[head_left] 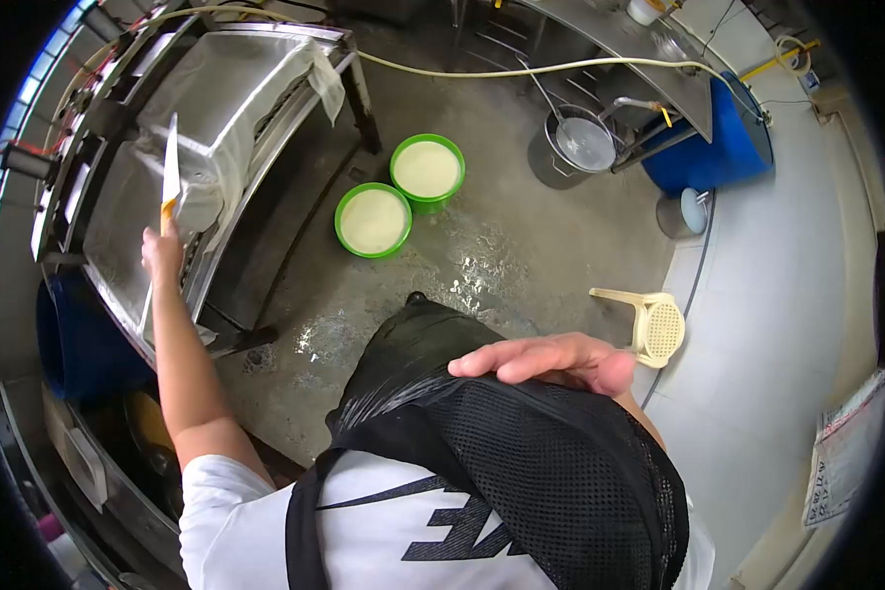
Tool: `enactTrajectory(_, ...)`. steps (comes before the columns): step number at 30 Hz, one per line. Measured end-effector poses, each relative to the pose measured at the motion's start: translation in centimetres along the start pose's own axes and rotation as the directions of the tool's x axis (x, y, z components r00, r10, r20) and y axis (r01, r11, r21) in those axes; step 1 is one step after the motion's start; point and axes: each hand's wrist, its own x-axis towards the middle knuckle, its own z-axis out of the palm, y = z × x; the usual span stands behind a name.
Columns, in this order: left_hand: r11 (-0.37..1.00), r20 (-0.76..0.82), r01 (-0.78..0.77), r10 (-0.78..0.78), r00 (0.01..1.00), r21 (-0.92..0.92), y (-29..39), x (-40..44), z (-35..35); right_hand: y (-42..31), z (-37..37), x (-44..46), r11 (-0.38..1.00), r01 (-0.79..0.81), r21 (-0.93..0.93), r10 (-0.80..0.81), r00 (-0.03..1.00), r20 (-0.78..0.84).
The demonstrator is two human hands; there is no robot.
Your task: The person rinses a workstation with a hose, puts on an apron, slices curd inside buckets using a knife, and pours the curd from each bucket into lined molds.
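My left hand (163, 254) is stretched out at the upper left, closed round the yellow handle of a long knife (172, 167). Its pale blade points away from me, over a metal trough (118, 231). Thin whitish cloth (228, 167) lines part of the trough and hangs over its edge. In front of my chest is my right hand (560, 358), fingers stretched out and holding nothing visible. It is just above a black mesh cloth (570, 472) that hangs over my shirt; whether it touches the cloth I cannot tell.
Two green tubs (374, 221) of whitish liquid stand on the wet floor. Farther right are a metal pot (559, 162) with a long-handled tool, a blue barrel (718, 143) and a cream plastic stool (659, 329). A pale hose (521, 72) crosses the far side.
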Motion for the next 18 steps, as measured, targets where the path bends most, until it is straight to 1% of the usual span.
enactTrajectory(1, 0.999, 0.102, -0.027, 0.023, 0.995, 0.031, -0.1, 1.1, 0.1, -1.0, -2.2, 1.1, 0.993, -0.017, -0.113, 0.039, 0.979, 0.198)
enactTrajectory(2, 0.999, 0.163, -0.044, 0.041, 0.986, 0.01, -0.5, 1.5, 0.5, -1.8, -4.0, 1.8, 0.979, -0.054, -0.198, 0.106, 0.959, 0.264)
enactTrajectory(3, 0.998, 0.221, -0.055, 0.056, 0.974, -0.012, 0.0, 1.2, -0.4, -2.1, -5.2, 2.1, 0.98, -0.06, -0.191, 0.108, 0.962, 0.252)
enactTrajectory(5, 0.997, 0.292, -0.075, 0.067, 0.954, 0.017, -2.0, 3.2, 1.5, -2.7, -7.3, 3.1, 0.979, -0.061, -0.193, 0.112, 0.959, 0.261)
enactTrajectory(6, 0.993, 0.287, -0.01, 0.043, 0.957, -0.114, -1.9, 2.5, 1.3, -3.2, -8.3, 3.6, 0.98, -0.064, -0.191, 0.113, 0.959, 0.26)
enactTrajectory(7, 0.982, 0.268, 0.032, 0.02, 0.963, -0.186, -0.9, 1.5, 0.3, -4.0, -9.3, 4.4, 0.979, -0.116, -0.168, 0.157, 0.953, 0.261)
enactTrajectory(9, 0.926, 0.177, 0.03, 0.04, 0.983, -0.375, -1.1, 1.0, 0.1, -5.8, -11.5, 6.3, 0.975, -0.176, -0.132, 0.206, 0.943, 0.261)
enactTrajectory(11, 0.867, 0.211, 0.174, -0.082, 0.974, -0.467, 2.6, -1.4, -3.4, -7.5, -13.9, 8.7, 0.97, -0.184, -0.158, 0.225, 0.928, 0.298)
enactTrajectory(12, 0.841, 0.172, 0.176, -0.101, 0.98, -0.512, 2.7, -1.9, -3.5, -8.4, -15.2, 9.9, 0.974, -0.18, -0.134, 0.216, 0.912, 0.349)
enactTrajectory(13, 0.846, 0.172, 0.184, -0.112, 0.979, -0.499, 4.0, -3.0, -4.2, -9.3, -16.5, 11.1, 0.975, -0.186, -0.12, 0.217, 0.91, 0.353)
enactTrajectory(15, 0.737, 0.058, 0.135, -0.129, 0.99, -0.662, 7.6, -6.0, -6.1, -11.1, -19.6, 13.1, 0.962, -0.214, -0.168, 0.272, 0.79, 0.55)
enactTrajectory(16, 0.643, 0.039, 0.12, -0.138, 0.99, -0.756, 11.3, -8.4, -7.7, -11.6, -21.8, 13.9, 0.96, -0.224, -0.167, 0.278, 0.731, 0.623)
enactTrajectory(17, 0.537, 0.019, 0.098, -0.15, 0.989, -0.838, 15.9, -10.9, -9.3, -12.5, -23.8, 14.6, 0.961, -0.229, -0.153, 0.274, 0.729, 0.627)
enactTrajectory(18, 0.471, 0.048, 0.107, -0.135, 0.99, -0.876, 20.0, -12.8, -10.6, -13.6, -25.9, 15.2, 0.962, -0.239, -0.133, 0.266, 0.702, 0.66)
